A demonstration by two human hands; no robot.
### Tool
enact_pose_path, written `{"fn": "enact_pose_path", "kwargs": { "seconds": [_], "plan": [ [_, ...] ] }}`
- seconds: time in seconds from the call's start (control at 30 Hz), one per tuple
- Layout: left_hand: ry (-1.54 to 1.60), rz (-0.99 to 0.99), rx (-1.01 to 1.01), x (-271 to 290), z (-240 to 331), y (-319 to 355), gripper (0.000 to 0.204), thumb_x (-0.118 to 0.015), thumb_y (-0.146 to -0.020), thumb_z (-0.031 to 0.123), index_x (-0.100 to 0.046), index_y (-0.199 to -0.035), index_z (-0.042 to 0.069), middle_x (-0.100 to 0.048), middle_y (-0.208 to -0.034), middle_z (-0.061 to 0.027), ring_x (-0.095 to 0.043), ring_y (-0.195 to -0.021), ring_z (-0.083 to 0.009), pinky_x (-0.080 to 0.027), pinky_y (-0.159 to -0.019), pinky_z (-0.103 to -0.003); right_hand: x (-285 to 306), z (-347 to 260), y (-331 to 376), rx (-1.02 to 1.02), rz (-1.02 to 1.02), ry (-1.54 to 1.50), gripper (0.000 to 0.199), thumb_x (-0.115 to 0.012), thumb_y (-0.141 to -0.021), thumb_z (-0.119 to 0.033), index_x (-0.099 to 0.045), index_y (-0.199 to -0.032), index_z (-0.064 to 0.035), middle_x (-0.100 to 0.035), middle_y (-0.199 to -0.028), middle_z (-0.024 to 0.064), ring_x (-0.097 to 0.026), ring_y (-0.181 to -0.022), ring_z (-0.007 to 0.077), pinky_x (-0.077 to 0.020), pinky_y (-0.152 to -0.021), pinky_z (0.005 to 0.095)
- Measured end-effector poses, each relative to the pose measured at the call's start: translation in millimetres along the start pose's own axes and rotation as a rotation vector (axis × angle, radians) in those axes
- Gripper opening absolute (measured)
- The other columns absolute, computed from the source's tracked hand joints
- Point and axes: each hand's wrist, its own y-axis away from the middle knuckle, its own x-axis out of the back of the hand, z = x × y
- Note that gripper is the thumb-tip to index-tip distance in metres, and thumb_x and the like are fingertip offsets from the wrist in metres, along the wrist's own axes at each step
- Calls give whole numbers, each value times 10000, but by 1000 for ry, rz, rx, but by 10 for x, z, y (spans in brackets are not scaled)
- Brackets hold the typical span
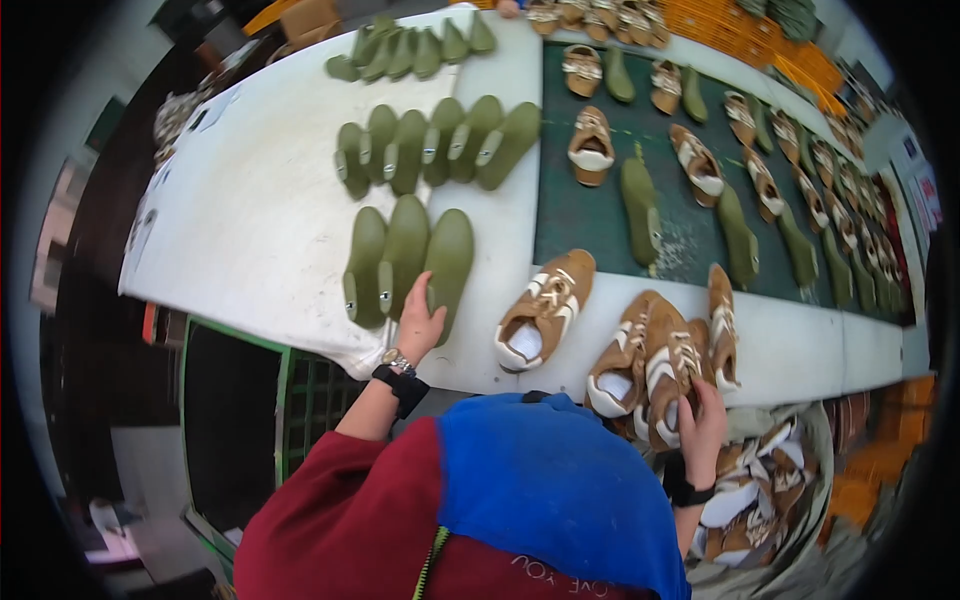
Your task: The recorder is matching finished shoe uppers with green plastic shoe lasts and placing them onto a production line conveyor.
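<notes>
My left hand [415, 322] is at the near end of a green shoe last [452, 255], its fingers and thumb against the side of it. Two more lasts [405, 240] [367, 250] lie just left of it, toes pointing away. My right hand [704, 428] is closed on a brown sneaker [670, 360] with white stripes, at the table's near edge. Another sneaker [622, 365] leans against its left side, and one [722, 330] stands tilted to its right. Between my hands a single laced sneaker [545, 310] lies on the white table, pale lining showing in its opening.
More green lasts [405, 155] lie in rows farther up the white table [240, 210]. On the right, a dark green conveyor belt [600, 225] carries sneakers and lasts. A cloth-lined container [820, 480] of sneakers stands below my right arm. Orange crates [715, 35] are at the back.
</notes>
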Motion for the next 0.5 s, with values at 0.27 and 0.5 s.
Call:
{"fn": "enact_pose_path", "kwargs": {
  "seconds": [0.27,0.5],
  "plan": [
    [-318,112,-196,-223,334,-188,705,-630,-735,90,-279,-1346,70,-311,-1323,-242,-249,-1248,-439,-262,-1007,-491,-59,91,40,-93,-34,144,657,-717,-660,-165,-442,-1250,-74,-503,-1149,154,-484,-1050,349,-412,-886,394],
    [-5,-300,-692,-518,1512,-154,440,-644,-743,104,-509,-1155,32,-471,-1233,-173,-378,-1193,-406,-304,-1007,-465,-161,391,-32,-261,-60,-67,654,-670,-705,-136,-400,-1297,-72,-552,-1078,193,-540,-990,333,-430,-867,381]
  ]
}}
